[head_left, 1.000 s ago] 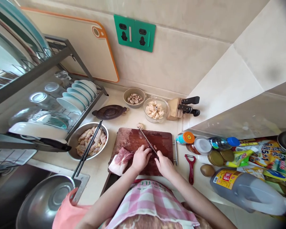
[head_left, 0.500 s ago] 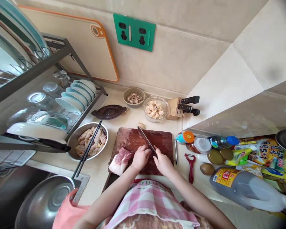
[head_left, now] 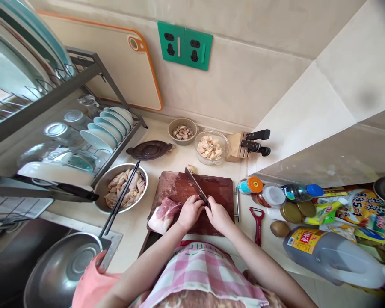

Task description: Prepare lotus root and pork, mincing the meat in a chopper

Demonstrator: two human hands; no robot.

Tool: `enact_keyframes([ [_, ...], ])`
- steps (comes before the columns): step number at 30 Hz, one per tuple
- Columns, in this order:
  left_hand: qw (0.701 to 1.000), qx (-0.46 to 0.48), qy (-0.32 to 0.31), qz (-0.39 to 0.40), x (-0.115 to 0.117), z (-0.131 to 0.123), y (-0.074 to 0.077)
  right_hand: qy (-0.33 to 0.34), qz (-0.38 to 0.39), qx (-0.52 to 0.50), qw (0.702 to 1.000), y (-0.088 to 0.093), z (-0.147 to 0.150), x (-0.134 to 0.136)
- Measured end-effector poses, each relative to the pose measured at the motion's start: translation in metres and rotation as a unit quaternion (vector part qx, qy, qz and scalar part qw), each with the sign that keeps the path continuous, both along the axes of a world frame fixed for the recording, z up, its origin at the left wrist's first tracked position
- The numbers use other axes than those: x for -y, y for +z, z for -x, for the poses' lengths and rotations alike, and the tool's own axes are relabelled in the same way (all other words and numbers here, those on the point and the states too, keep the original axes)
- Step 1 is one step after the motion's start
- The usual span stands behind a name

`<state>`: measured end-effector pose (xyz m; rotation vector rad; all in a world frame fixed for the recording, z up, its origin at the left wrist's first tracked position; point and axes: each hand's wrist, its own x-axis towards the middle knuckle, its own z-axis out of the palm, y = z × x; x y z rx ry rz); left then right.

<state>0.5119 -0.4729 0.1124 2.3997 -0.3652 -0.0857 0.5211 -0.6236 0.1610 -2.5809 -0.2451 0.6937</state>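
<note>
Brown board [head_left: 221, 192], knife [head_left: 195, 184] over far edge

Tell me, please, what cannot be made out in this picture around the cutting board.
In the head view:
Kitchen knife: its handle is hidden by the right hand.
Anything beneath the left hand: covered by the hand itself.
Knife block: blades inside hidden by the block.
Large plastic bottle: cap blurred near the right edge.
Apron: lettering too small and folded to read.

The dark-bladed knife [head_left: 196, 185] slants over the red-brown cutting board [head_left: 220, 192], tip toward eleven o'clock; its handle is hidden. The board lies flat, paler-patched toward ten.
</note>
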Motion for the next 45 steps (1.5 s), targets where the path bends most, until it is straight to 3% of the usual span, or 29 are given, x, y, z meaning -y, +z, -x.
enact_keyframes([
  [4,1.000,0.019,-0.022,-0.008,-0.003,0.001,0.004,-0.025,-0.052,0.008,0.998,-0.005,0.004,0.018],
  [9,0.987,0.033,-0.148,-0.049,-0.014,-0.013,0.012,-0.040,-0.034,0.030,0.998,0.001,0.030,0.050],
  [14,0.993,0.055,-0.081,-0.070,-0.016,-0.012,0.005,-0.006,0.003,0.009,1.000,0.019,0.050,0.065],
  [17,0.996,0.046,-0.060,-0.045,-0.013,-0.012,-0.002,0.032,0.043,-0.017,0.998,0.021,0.050,0.055],
  [20,0.999,0.033,-0.034,-0.009,-0.009,-0.014,-0.005,0.042,0.078,-0.027,0.996,0.015,0.025,0.023],
  [24,0.999,0.026,-0.038,0.010,-0.006,-0.010,-0.003,0.052,0.046,-0.006,0.998,0.011,-0.016,-0.007],
  [27,0.999,0.036,0.000,-0.024,-0.007,-0.004,0.001,0.051,0.024,-0.006,0.998,0.021,-0.012,0.014],
  [31,0.998,0.039,0.016,-0.042,-0.008,-0.003,0.000,0.058,0.020,-0.037,0.997,0.033,0.026,0.053],
  [34,1.000,0.024,0.014,-0.003,-0.008,-0.006,-0.005,0.059,0.047,-0.046,0.996,0.027,0.031,0.043],
  [39,1.000,0.015,-0.001,0.015,-0.010,-0.002,-0.003,0.045,0.025,-0.022,0.998,0.005,-0.008,0.002],
  [42,1.000,0.026,-0.014,-0.008,-0.011,0.007,0.004,0.011,-0.050,-0.006,0.999,0.007,-0.008,0.016],
  [45,0.999,0.027,0.010,-0.044,-0.007,0.012,0.007,-0.024,-0.067,-0.001,0.997,0.015,0.022,0.046],
])
